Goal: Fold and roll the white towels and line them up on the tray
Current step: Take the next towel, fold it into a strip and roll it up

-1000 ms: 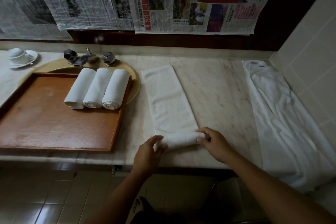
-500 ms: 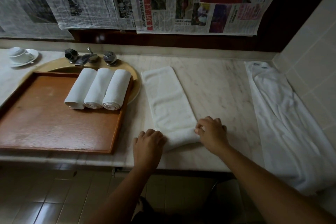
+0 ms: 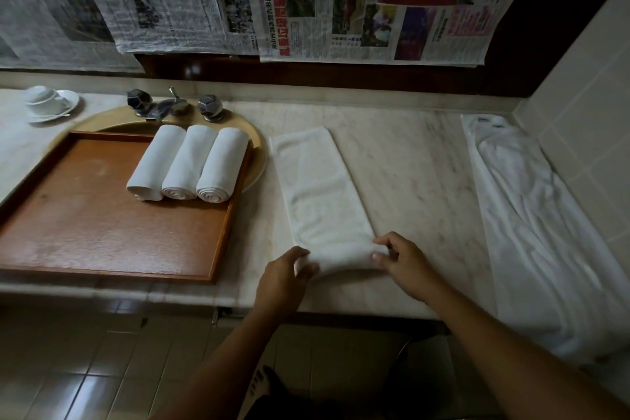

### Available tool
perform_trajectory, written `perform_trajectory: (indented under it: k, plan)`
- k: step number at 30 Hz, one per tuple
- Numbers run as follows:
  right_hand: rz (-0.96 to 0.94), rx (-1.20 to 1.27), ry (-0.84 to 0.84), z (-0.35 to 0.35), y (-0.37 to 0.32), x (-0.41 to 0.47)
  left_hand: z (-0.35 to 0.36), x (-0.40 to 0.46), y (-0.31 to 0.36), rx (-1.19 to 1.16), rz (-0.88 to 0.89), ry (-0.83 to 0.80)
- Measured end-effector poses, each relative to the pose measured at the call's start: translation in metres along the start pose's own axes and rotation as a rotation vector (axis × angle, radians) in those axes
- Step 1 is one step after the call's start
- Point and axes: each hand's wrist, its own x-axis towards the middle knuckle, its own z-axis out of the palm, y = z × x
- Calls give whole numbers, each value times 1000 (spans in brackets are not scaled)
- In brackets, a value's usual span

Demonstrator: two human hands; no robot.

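right now, towel being rolled: a folded white towel (image 3: 317,194) lies as a long strip on the marble counter (image 3: 409,181), just right of the tray, its near end wound into a short roll at the counter's front edge.
left hand: the left hand (image 3: 283,278) grips the left end of that roll, fingers curled over the cloth.
right hand: the right hand (image 3: 402,261) pinches the right end of the roll, thumb and fingertips on the cloth.
finished rolls: three rolled towels (image 3: 189,164) lie side by side, touching, in the tray's far right corner, spiral ends toward the camera.
tray: a brown wooden tray (image 3: 85,232) sits on the counter, partly over the sink (image 3: 254,147).
other cloth: a loose white cloth (image 3: 531,232) is spread along the counter's right side by the tiled wall.
back of counter: faucet (image 3: 163,107) behind the tray; cup and saucer (image 3: 49,104) at far left.
wall: newspaper sheets (image 3: 341,0) hang above.
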Motion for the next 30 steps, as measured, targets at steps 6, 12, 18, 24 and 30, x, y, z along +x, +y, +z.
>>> perform_trajectory:
  k: [6, 12, 18, 24, 30]
  plan:
    - [167, -33, -37, -3, -22, 25, -5, 20, 0, -26, -64, -49]
    - [224, -395, 17, -7, -42, 36, -14, 28, 5, 144, -85, 52]
    - [-370, -650, 280, 12, -4, 11, 1, 7, -1, 467, 412, 287]
    - [-264, -307, 123, 10, 13, -3, 11, -16, -9, 389, 347, 202]
    - [-55, 68, -55, -2, -2, 3, 11, -20, 0, 19, 14, 150]
